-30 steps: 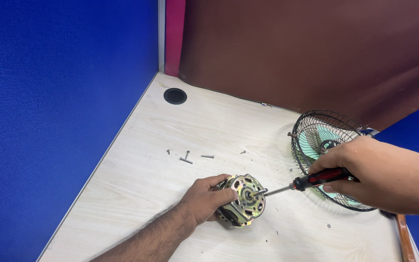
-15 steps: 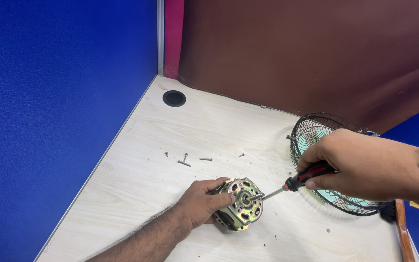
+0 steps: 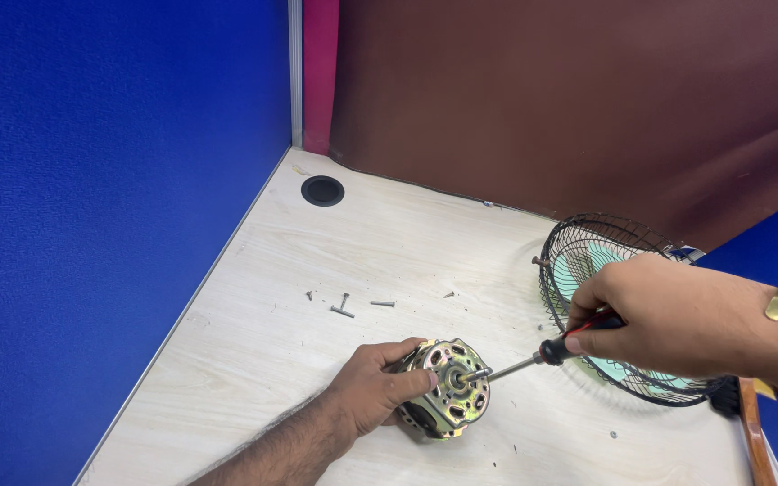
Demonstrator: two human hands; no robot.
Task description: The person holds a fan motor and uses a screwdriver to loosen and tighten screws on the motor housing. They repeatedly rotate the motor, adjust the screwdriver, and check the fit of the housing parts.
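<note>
Already several loose screws (image 3: 353,306) lie on the desk (image 3: 254,360); our left hand (image 3: 378,389) clasps the fan motor (image 3: 447,398) there, our right hand (image 3: 668,315) grips the screwdriver (image 3: 547,353), tip at its face, more unscrewing seemingly left.

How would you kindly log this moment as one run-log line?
left hand: grips fan motor | right hand: holds screwdriver, tip at motor face | loose screws on desk
</note>
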